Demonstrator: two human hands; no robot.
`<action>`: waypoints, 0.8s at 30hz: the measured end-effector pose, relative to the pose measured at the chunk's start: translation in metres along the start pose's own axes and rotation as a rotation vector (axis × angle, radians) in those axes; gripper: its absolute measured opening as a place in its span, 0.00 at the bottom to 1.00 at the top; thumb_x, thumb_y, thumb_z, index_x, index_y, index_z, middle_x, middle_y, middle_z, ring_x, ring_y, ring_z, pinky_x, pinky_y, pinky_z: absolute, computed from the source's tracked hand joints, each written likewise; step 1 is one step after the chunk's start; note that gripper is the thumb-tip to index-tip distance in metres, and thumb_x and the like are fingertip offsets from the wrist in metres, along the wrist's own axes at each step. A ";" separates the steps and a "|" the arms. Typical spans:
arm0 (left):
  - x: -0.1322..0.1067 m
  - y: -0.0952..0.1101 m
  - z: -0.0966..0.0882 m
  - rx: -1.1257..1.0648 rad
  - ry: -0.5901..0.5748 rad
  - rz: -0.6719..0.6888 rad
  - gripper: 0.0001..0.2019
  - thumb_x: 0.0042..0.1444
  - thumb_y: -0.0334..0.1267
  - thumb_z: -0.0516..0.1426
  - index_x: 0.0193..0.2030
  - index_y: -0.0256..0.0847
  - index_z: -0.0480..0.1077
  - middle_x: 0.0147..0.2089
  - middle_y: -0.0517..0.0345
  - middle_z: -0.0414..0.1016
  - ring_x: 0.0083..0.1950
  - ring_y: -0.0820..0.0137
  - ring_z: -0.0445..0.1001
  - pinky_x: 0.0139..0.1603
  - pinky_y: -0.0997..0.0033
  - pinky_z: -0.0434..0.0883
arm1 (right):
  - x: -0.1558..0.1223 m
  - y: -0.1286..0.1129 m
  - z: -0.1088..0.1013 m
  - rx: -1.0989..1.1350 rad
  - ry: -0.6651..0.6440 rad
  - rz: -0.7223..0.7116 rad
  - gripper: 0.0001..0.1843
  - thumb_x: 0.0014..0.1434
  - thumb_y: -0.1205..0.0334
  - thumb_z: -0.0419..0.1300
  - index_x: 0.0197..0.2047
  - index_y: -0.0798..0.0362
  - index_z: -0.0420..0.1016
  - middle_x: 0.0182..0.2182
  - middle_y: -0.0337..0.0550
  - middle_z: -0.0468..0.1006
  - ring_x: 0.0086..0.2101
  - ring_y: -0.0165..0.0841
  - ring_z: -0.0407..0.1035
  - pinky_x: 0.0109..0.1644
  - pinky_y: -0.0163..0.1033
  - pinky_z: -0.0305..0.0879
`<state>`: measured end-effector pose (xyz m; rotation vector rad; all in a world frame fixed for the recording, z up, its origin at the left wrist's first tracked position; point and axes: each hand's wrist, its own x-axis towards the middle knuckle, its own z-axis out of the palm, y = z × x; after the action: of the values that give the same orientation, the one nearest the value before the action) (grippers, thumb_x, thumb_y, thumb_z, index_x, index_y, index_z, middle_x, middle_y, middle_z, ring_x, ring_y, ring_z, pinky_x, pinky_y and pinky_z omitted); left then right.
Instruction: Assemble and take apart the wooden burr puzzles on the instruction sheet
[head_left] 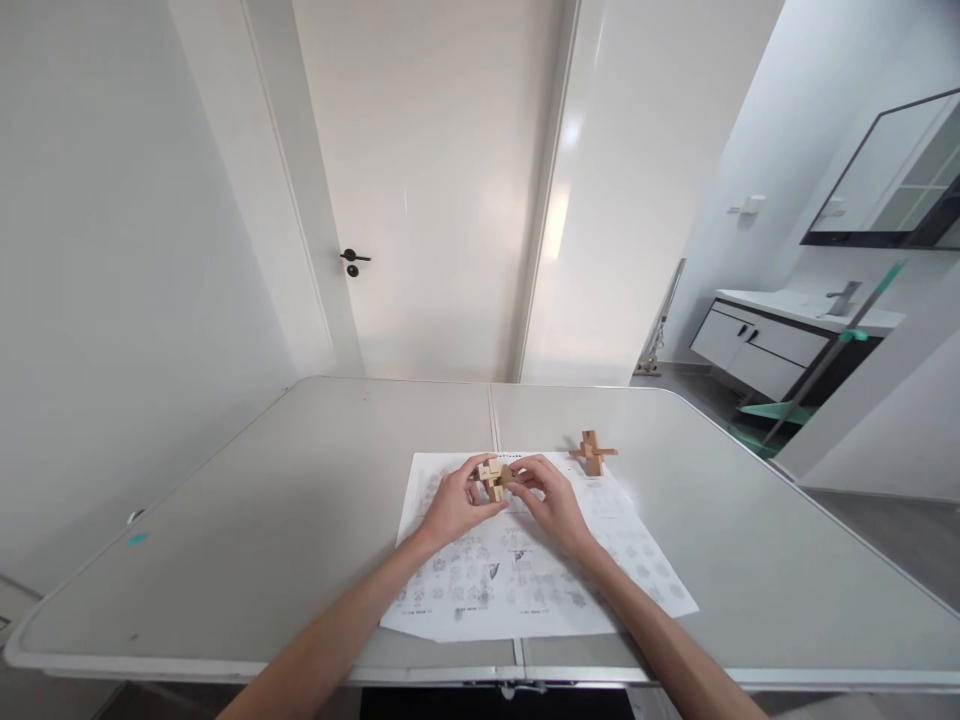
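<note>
A small wooden interlocking puzzle [492, 480] of pale blocks is held up over the printed sheet, between both hands. My left hand [454, 505] is closed around its left side, thumb below and fingers above. From the right, my right hand [552, 500] pinches a darker end of the same puzzle with thumb and fingertips. Fingers cover parts of the blocks. The white paper sheet [480, 590] under the hands carries rows of small grey diagrams. A second wooden puzzle [592, 453], reddish brown and cross-shaped, sits by the sheet's upper right corner.
The grey folding table [247, 520] has a seam down its middle and a pale raised edge. A small teal mark [137, 538] shows at its left. Behind stands a white door [435, 200]. A washbasin cabinet [765, 340] and a green-handled broom [832, 350] are at the right.
</note>
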<state>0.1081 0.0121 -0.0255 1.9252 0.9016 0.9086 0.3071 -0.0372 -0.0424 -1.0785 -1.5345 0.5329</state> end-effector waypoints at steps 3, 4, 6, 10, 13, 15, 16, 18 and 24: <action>0.000 0.001 -0.001 -0.010 -0.011 0.005 0.34 0.49 0.44 0.71 0.64 0.45 0.70 0.29 0.68 0.71 0.25 0.75 0.65 0.30 0.75 0.67 | 0.001 0.000 -0.001 -0.005 -0.005 -0.019 0.12 0.67 0.49 0.64 0.48 0.46 0.79 0.45 0.49 0.79 0.41 0.44 0.77 0.47 0.50 0.78; 0.000 0.001 -0.002 -0.008 -0.011 0.006 0.34 0.49 0.44 0.71 0.64 0.46 0.70 0.30 0.68 0.71 0.25 0.75 0.65 0.30 0.75 0.67 | 0.001 0.000 -0.002 -0.006 -0.007 -0.023 0.12 0.67 0.49 0.64 0.49 0.46 0.79 0.45 0.49 0.79 0.42 0.44 0.77 0.47 0.50 0.78; 0.000 0.001 -0.002 -0.006 -0.007 0.009 0.34 0.49 0.44 0.71 0.64 0.46 0.71 0.31 0.67 0.72 0.26 0.75 0.65 0.30 0.75 0.67 | 0.001 0.000 -0.002 -0.007 -0.010 -0.031 0.12 0.68 0.49 0.64 0.49 0.45 0.79 0.46 0.49 0.79 0.42 0.44 0.77 0.47 0.50 0.79; 0.000 0.000 -0.002 0.003 0.001 0.034 0.34 0.48 0.45 0.72 0.63 0.45 0.72 0.35 0.63 0.75 0.27 0.75 0.65 0.29 0.75 0.67 | 0.000 -0.002 -0.003 -0.010 -0.023 -0.050 0.12 0.68 0.49 0.63 0.49 0.45 0.80 0.45 0.49 0.79 0.41 0.43 0.77 0.47 0.50 0.78; 0.000 0.000 -0.001 0.015 0.003 0.062 0.33 0.47 0.47 0.73 0.60 0.45 0.74 0.42 0.58 0.77 0.29 0.74 0.66 0.29 0.74 0.67 | 0.000 -0.005 -0.003 -0.022 -0.038 -0.070 0.11 0.68 0.50 0.64 0.48 0.45 0.80 0.44 0.48 0.80 0.40 0.42 0.77 0.47 0.49 0.78; 0.000 0.000 -0.001 0.014 0.005 0.074 0.32 0.47 0.47 0.73 0.59 0.46 0.75 0.48 0.55 0.76 0.34 0.72 0.69 0.30 0.74 0.68 | 0.000 -0.006 -0.003 -0.040 -0.037 -0.081 0.11 0.67 0.50 0.65 0.48 0.45 0.81 0.44 0.48 0.80 0.39 0.42 0.76 0.46 0.48 0.76; 0.000 0.000 -0.001 0.013 0.007 0.080 0.31 0.47 0.48 0.73 0.58 0.46 0.76 0.50 0.54 0.75 0.36 0.70 0.70 0.30 0.74 0.69 | 0.001 -0.006 -0.004 -0.051 -0.035 -0.085 0.11 0.67 0.51 0.65 0.48 0.45 0.81 0.43 0.48 0.81 0.39 0.42 0.75 0.45 0.48 0.75; 0.000 0.000 -0.001 0.011 0.008 0.093 0.30 0.47 0.48 0.73 0.58 0.48 0.76 0.52 0.53 0.73 0.38 0.69 0.71 0.31 0.73 0.70 | 0.001 -0.006 -0.005 -0.071 -0.031 -0.090 0.10 0.66 0.51 0.66 0.47 0.45 0.81 0.42 0.48 0.81 0.38 0.43 0.74 0.43 0.48 0.73; 0.000 0.000 -0.002 -0.011 0.002 0.105 0.30 0.47 0.48 0.73 0.58 0.48 0.76 0.55 0.50 0.74 0.41 0.64 0.76 0.34 0.69 0.74 | 0.002 -0.005 -0.006 -0.091 -0.033 -0.097 0.11 0.65 0.50 0.67 0.47 0.45 0.82 0.42 0.47 0.82 0.38 0.43 0.75 0.42 0.47 0.71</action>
<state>0.1065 0.0126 -0.0247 1.9776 0.8006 0.9748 0.3114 -0.0395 -0.0354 -1.0630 -1.6443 0.4196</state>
